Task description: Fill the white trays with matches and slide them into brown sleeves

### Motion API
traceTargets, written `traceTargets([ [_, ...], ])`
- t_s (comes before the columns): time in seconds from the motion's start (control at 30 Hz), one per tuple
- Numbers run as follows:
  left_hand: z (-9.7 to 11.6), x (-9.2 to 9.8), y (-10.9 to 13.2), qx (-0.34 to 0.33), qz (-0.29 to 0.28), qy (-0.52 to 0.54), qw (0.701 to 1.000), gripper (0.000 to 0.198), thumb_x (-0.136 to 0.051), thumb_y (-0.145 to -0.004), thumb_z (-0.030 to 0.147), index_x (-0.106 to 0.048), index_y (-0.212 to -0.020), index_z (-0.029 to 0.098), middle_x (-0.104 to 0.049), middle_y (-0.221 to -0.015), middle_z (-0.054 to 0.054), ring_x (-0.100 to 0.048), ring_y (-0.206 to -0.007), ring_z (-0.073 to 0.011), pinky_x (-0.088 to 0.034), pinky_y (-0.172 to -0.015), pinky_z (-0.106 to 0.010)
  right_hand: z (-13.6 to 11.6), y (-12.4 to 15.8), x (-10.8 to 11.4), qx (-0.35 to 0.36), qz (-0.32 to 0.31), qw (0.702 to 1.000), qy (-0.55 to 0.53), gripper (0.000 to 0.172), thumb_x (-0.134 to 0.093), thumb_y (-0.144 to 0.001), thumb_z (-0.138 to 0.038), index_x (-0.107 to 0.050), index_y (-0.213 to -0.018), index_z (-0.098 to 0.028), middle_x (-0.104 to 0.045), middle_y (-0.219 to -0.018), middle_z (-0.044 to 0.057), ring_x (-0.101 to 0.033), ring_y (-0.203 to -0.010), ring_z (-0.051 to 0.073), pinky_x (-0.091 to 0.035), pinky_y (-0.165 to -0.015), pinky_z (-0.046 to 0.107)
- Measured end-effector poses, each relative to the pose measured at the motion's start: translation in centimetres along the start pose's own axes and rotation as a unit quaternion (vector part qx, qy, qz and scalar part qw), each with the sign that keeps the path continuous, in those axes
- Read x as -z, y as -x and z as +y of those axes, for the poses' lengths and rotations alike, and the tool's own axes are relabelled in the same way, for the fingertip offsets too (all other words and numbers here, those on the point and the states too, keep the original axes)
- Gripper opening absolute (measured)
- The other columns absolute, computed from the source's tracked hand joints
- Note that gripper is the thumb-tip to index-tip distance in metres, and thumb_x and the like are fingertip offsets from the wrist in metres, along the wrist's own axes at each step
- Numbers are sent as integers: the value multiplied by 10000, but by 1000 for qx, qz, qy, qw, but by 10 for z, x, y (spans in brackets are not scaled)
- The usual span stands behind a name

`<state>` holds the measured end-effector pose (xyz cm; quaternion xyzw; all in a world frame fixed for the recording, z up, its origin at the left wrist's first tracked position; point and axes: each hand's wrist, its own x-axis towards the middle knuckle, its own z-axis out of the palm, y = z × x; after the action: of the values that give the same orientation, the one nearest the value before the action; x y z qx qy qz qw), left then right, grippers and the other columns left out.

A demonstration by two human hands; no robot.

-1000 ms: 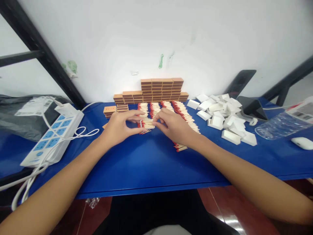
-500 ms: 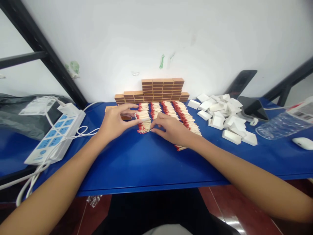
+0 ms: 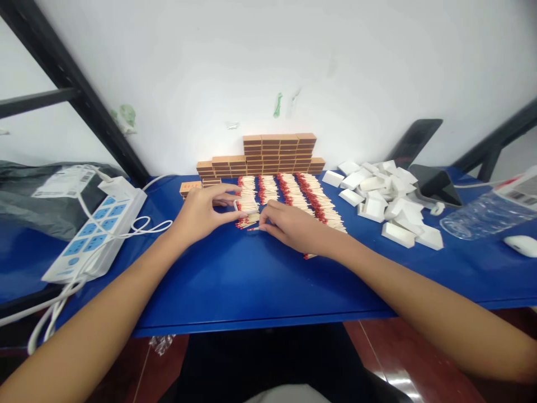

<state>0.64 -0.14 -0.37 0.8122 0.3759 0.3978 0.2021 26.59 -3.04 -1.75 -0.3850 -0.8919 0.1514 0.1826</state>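
My left hand (image 3: 204, 208) grips a small white matchbox tray (image 3: 248, 206) between thumb and fingers. Matches with red heads fill at least part of the tray, which is tilted over the leftmost row of matches (image 3: 247, 187). Just to its right, my right hand (image 3: 289, 225) is closed in a pinch on a few matches (image 3: 253, 228), their red heads pointing left, low over the blue table. More rows of matches (image 3: 319, 204) lie behind and beside the right hand, partly hidden by it.
Brown matchboxes (image 3: 279, 154) are stacked against the wall. White empty trays (image 3: 377, 193) are heaped at the right, near a dark phone-like stand (image 3: 434, 182), a clear plastic bottle (image 3: 474, 215) and a white mouse (image 3: 520, 245). A power strip (image 3: 98, 229) with white cables lies at the left.
My left hand has shifted slightly toward me with the tray, uncovering an orange matchbox behind it. The pinched matches at my right fingertips now show clear of the row.
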Motion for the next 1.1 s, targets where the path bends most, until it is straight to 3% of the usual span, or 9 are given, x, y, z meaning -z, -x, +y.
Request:
traceTargets([
  [0.23,-1,-4,4,-2,-53,11,999,650,-952,-738,511,-761,-1269,188,-843,-1114,-97,-815,-1059,-313,-656,-1021,-422,1,-1,11,-8,103,995,-18,67,-551,-1064,-219,-580,-1004,-213,-614,-997,58,-572,-877,208,-420,-775,330],
  [0.53,9,-7,6,-18,-60,4,998,626,-964,-729,492,-769,-1246,196,-849,-1077,-87,-818,-1044,-317,-656,-1002,-406,1,-1,5,25,88,996,-21,46,-573,-1037,-206,-600,-1000,-206,-598,-967,47,-554,-833,187,-414,-757,312],
  [0.83,12,-8,6,-1,-72,22,997,567,-953,-734,517,-795,-1186,213,-849,-1071,-73,-817,-1042,-307,-665,-1016,-417,-4,-4,1,37,154,986,-44,70,-635,-985,-185,-655,-922,-210,-574,-838,12,-519,-751,168,-393,-713,304],
  [1.0,11,-4,3,13,-23,30,999,571,-940,-753,522,-784,-1186,183,-843,-1092,-86,-823,-999,-276,-680,-978,-387,-5,-5,3,24,220,974,-47,100,-635,-1002,-201,-678,-911,-197,-557,-778,0,-509,-722,162,-372,-681,304],
  [1.1,9,1,0,19,16,4,1000,565,-929,-770,517,-781,-1195,176,-845,-1050,-87,-826,-938,-259,-693,-923,-366,-3,-5,-4,34,199,979,-39,92,-637,-1004,-192,-688,-927,-193,-563,-801,3,-530,-745,163,-387,-701,302],
])
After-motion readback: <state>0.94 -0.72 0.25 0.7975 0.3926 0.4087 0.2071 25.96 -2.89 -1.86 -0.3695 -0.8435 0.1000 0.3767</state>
